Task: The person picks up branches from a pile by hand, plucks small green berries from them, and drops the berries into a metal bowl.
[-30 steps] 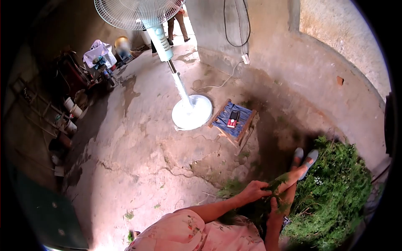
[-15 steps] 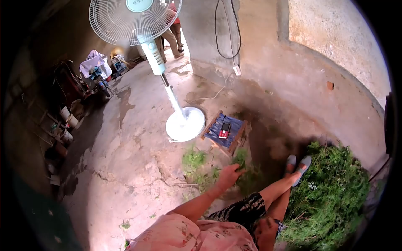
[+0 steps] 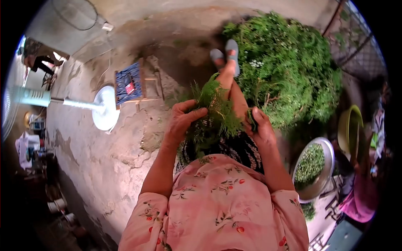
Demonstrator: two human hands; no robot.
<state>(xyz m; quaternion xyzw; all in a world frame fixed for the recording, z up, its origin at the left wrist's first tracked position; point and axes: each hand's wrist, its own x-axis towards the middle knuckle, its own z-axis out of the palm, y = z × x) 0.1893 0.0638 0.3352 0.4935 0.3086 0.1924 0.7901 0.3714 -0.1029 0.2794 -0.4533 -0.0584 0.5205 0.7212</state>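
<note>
Left hand, right hand forward, apart; grips closed
Left: feathery sprigs; right: green tuft; one heap, one metal basin

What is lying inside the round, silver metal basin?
Small green plant pieces lie heaped inside the silver basin. Anything beneath them is covered and cannot be seen.

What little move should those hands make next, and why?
Perhaps the bare right hand, gripping something dark green, should pinch a piece off the feathery green sprig: the bare left hand holds it up close by, and small green pieces lie in the round silver metal bowl.
</note>
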